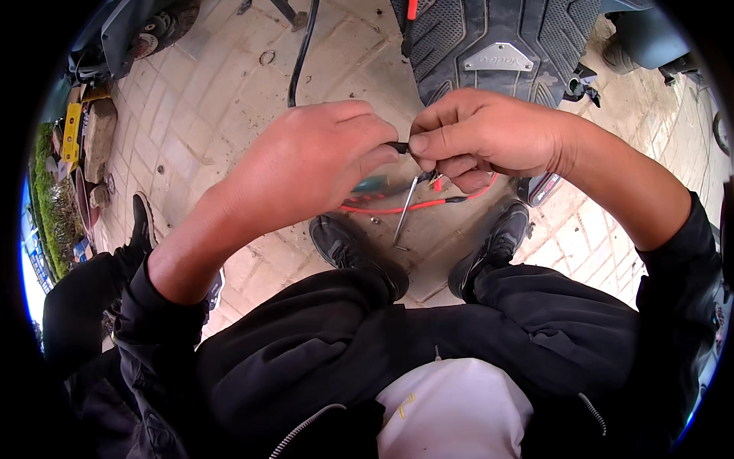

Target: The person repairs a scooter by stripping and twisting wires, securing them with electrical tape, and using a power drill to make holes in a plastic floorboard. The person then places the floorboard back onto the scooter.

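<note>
My left hand (325, 157) is closed around a black cable (306, 53) that comes down from the top of the view. A short black piece (398, 147) shows between my two hands, at the cable's end. My right hand (489, 136) pinches the tip of that piece between thumb and forefinger; its other fingers are curled. Beneath my hands a red cable (397, 209) with a black sleeved section lies on the ground. A thin metal rod tool (405, 214) lies across the red cable. Small red and brass-coloured bits (437, 182) show under my right fingers, too small to name.
Ahead is the black ribbed footboard (497, 57) of a scooter, with a red-and-black handled tool (410, 27) at its edge. Black shoes (355, 249) stand on the paving (191, 115). Another person's shoe (143, 222) is at left, near a yellow level-like bar (72, 131) and stones.
</note>
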`<action>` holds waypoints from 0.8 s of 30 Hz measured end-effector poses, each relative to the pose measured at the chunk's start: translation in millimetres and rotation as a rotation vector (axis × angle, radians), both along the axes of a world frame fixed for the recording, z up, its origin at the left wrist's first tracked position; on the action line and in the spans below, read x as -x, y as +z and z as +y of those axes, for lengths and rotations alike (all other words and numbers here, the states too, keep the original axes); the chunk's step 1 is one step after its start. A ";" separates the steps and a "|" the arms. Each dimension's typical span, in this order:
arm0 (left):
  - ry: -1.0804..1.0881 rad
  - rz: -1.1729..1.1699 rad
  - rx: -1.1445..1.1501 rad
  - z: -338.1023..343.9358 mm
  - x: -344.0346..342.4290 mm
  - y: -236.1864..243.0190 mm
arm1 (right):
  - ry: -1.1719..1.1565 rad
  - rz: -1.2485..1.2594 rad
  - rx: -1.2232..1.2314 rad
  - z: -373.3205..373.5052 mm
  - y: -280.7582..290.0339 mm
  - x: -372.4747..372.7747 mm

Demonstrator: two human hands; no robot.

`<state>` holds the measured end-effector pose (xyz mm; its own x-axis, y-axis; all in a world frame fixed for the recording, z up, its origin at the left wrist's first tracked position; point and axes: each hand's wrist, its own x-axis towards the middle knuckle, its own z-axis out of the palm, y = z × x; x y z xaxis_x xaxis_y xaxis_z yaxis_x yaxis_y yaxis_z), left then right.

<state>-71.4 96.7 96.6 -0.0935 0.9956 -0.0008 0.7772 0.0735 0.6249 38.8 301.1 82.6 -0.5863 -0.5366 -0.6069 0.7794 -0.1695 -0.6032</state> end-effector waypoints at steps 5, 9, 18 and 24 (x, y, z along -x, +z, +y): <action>0.180 0.076 -0.105 -21.3 26.9 -5.7 | -0.066 -0.047 0.072 26.2 -17.8 -34.4; 0.277 -0.128 0.058 -30.9 15.6 -1.2 | 1.131 0.546 -0.761 39.7 -75.4 -73.4; 0.306 -0.122 0.003 -17.5 7.8 -12.5 | 1.048 0.629 -0.824 22.5 -75.4 -71.3; 0.348 -0.092 -0.102 -21.5 6.6 -14.4 | 0.774 0.599 -0.897 50.0 -90.2 -71.0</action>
